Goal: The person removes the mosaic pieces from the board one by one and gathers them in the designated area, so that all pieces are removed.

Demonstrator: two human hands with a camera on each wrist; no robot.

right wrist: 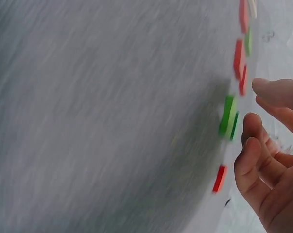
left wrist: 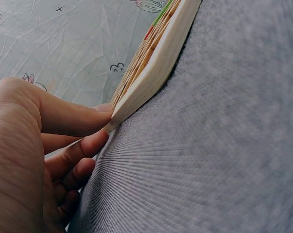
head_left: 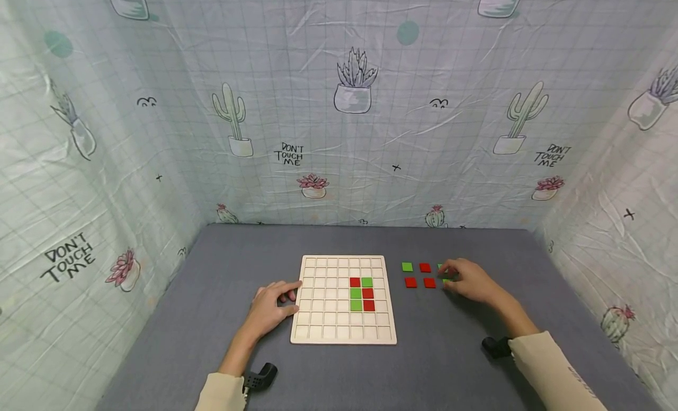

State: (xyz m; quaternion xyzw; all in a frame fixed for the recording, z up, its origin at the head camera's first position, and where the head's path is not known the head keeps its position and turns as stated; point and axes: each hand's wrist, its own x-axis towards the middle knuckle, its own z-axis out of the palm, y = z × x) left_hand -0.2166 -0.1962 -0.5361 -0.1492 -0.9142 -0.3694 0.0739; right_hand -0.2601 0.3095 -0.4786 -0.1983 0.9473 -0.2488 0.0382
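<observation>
Fingers (right wrist: 252,127) of the right hand (head_left: 468,279) loosely bent, with a clear gap between upper and lower tips and nothing seen in it. Just beside them, two green tiles (right wrist: 228,116) on the worktop (head_left: 424,370), toward its right edge, partly covered in the head view. Best to take just one: pinch low, on opposite sides, without nudging its neighbour, then lift straight up.

Tips of the left hand (head_left: 270,308) against the left edge of the gridded board (head_left: 324,333), spread apart, with no wrapped grip visible. Worth a light press there, enough to steady without sliding or tilting.

Board flat, short of the worktop's far edge and slightly nearer its left edge than its right. In its right half, six inset tiles (head_left: 368,305), three red and three green. Between board and right hand, one green tile (head_left: 406,267) and three red tiles (head_left: 425,267). Past the green pair, a lone red tile (right wrist: 220,178), visible only from the right wrist. Behind the far edge, a cactus-print cloth (head_left: 392,187).
</observation>
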